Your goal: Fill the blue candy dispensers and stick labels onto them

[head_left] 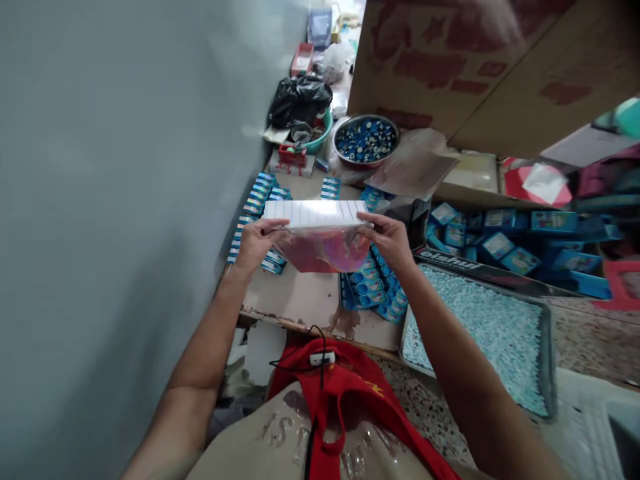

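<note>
In front of my chest I hold a row of white boxes [315,213] packed side by side. A clear, pink-tinted plastic bag [325,253] hangs from them toward me. My left hand [257,243] pinches the bag at the left end, thumb and fingers together. My right hand [390,239] grips the bag at the right end in the same way. Whether the boxes sit wholly inside the bag, I cannot tell. Below and beyond lie blue small boxes [370,287] on the table [290,297], and more blue boxes [255,200] stand in rows along the wall.
A metal bowl [367,119] of blue and white pieces stands at the back, near a black plastic bag [300,100]. At right are a tray [549,360] of pale blue pellets and a carton with several blue boxes [520,257]. A large cardboard box [475,80] overhangs the back right.
</note>
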The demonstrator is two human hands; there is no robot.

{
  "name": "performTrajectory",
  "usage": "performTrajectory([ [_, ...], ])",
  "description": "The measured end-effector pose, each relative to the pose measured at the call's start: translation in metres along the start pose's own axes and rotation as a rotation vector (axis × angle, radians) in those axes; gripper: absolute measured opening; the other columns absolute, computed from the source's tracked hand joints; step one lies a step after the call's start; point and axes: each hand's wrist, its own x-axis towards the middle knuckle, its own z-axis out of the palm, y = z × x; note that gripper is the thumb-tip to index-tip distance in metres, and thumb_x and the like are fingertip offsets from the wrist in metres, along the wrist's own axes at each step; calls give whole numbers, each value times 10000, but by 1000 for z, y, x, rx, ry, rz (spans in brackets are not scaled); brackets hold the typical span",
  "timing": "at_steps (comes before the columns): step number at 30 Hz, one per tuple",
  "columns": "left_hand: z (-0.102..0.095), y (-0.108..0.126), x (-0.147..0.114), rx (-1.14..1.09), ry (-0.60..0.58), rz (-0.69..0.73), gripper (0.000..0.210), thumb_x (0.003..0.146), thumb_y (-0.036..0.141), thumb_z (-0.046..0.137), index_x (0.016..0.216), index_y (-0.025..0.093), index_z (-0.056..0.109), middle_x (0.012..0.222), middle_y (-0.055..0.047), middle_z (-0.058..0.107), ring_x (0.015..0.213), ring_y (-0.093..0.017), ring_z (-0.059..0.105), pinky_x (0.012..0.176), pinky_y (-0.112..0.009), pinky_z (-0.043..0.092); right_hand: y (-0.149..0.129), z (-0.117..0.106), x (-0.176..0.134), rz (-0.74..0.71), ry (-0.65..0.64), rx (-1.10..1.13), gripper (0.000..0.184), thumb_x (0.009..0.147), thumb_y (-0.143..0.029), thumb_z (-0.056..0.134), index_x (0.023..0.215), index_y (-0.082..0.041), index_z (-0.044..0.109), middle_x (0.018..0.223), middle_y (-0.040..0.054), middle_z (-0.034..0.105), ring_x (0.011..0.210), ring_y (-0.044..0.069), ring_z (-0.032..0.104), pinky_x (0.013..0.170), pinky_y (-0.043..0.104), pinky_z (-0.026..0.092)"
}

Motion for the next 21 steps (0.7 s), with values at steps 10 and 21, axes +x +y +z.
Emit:
performTrajectory([
  [10, 37, 1, 26, 540, 145, 225, 66, 859, 229, 767, 893, 196, 813, 1008, -81, 614, 1005, -235, 598, 958, -372, 487, -3, -22, -10, -142, 110, -648, 234, 896, -381, 636, 912, -194, 775, 971, 85, 704, 906, 229, 604, 839, 364, 470],
  [21, 43, 58, 1, 900, -4, 505, 152, 981, 221, 618, 899, 218, 746, 933, -45, 763, 947, -247, 659, 1091, -470, 366, -37, 62, -6, -390, -324, -1101, 156, 1015, -191, 552, 999, -229, 703, 953, 44, 767, 942, 198, 676, 928, 339, 365],
])
